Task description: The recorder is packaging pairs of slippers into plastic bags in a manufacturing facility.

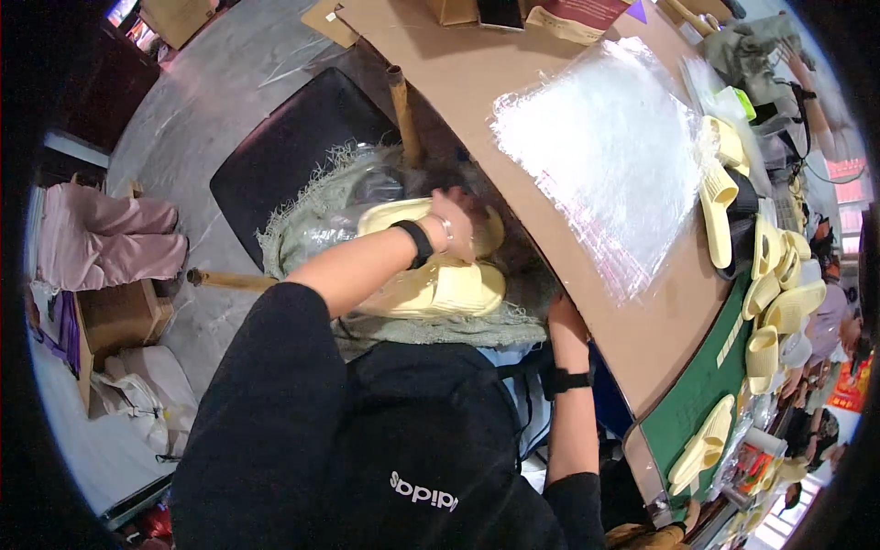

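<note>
A green-grey woven sack (341, 203) with a frayed rim gapes in front of me. Pale yellow slippers (458, 291) lie in it, along with clear plastic wrapping (335, 235). My left hand (456, 225) is over the slippers in the sack's mouth, nearest to the farther one; its fingers are smeared by motion, so their grip is unclear. At the sack's right side, beside the table edge, is my right hand (563, 316). Its fingers are mostly hidden, and I cannot tell whether they grip the rim.
A brown tabletop (513, 156) curves along the right, bearing a stack of clear plastic bags (605, 156). More yellow slippers (704, 445) lie on a green mat (674, 422) and farther right, where other people work. A black panel (266, 174) and wooden legs (403, 115) surround the sack.
</note>
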Motion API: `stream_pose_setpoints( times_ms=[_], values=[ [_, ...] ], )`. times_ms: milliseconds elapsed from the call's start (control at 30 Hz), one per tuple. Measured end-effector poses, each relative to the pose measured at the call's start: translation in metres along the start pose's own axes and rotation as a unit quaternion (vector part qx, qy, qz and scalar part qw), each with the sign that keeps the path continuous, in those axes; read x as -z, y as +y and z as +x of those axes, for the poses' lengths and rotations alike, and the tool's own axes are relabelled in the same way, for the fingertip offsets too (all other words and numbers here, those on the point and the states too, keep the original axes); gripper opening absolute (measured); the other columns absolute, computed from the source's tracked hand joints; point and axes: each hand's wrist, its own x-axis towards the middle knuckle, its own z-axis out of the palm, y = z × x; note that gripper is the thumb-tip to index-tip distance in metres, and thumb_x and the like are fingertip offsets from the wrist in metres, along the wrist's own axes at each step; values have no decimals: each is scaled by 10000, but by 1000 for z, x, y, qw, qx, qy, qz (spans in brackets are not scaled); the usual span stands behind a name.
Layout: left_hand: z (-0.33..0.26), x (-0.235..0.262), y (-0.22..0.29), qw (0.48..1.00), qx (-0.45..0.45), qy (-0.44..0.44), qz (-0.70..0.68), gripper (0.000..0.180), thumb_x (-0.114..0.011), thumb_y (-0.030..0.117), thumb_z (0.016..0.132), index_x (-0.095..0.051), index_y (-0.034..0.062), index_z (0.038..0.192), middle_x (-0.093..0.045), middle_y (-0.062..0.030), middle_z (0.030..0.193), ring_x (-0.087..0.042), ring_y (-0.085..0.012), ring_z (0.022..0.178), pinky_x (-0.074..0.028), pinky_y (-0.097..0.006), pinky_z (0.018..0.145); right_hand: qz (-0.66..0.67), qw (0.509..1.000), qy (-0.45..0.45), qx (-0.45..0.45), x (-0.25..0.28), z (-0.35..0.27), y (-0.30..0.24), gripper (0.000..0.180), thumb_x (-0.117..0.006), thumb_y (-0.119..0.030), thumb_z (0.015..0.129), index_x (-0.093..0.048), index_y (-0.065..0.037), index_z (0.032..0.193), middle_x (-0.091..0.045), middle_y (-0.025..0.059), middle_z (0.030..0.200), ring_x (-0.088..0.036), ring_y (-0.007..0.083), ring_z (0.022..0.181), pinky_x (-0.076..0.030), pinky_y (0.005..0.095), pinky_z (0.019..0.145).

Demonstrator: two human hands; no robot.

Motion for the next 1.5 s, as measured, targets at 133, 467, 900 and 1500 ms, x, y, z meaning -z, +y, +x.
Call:
stream_pose_setpoints(
  times_ms=[133,467,900,1500],
  values=[
    [-37,-15,1,984,19,146,-102,917,-534,757,593,-592,-12,1088,-375,-290,1282,-161,-553,1252,-115,-695,956,79,994,44,59,23,16,-2,292,-497,-254,861,-615,-34,1011,-617,174,1000,-581,357,907,-456,446,772],
    [-37,-37,13,983,-49,149,-92,1026,-594,772,504,-382,216,1341,-204,-239,1405,20,-595,1249,-94,-752,911,41,999,18,15,14,25,-5,261,-495,-252,885,-597,-56,1024,-626,137,978,-589,320,887,-457,418,786],
    [104,-162,2,975,-56,191,101,788,-463,550,775,-197,180,1417,-109,-168,1461,7,-476,1312,-23,-736,939,308,929,-124,167,123,-44,-42,441,-598,-237,821,-497,-2,1180,-450,249,1231,-430,399,1145,-367,446,962],
    [-67,162,78,909,-297,227,-183,449,-655,220,776,-528,59,1175,-554,-132,1147,-521,-305,1070,-420,-392,900,71,793,179,-578,151,-169,437,593,-643,-401,751,-513,43,1120,-585,267,1023,-547,401,1002,-450,411,821]
  ],
)
